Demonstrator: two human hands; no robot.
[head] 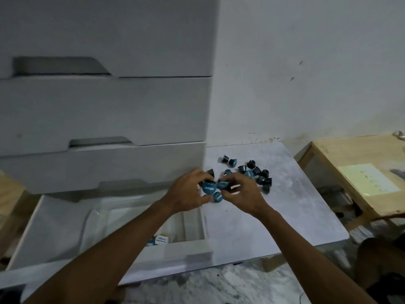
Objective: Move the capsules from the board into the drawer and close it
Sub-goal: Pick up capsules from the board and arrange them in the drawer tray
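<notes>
Several blue-lidded capsules (212,189) are bunched between the left hand (190,194) and the right hand (241,194), both with fingers curled closed around them, above the near left edge of the grey board (285,211). More dark capsules lie scattered on the board just beyond the right hand. The open drawer (54,229), lowest in a white cabinet (105,106), sits just left of the board, below the hands.

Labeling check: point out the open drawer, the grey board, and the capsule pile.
open drawer (55,227), head view, bare floor.
grey board (285,216), head view, bare top.
capsule pile (259,177), head view, a loose capsule.
</notes>
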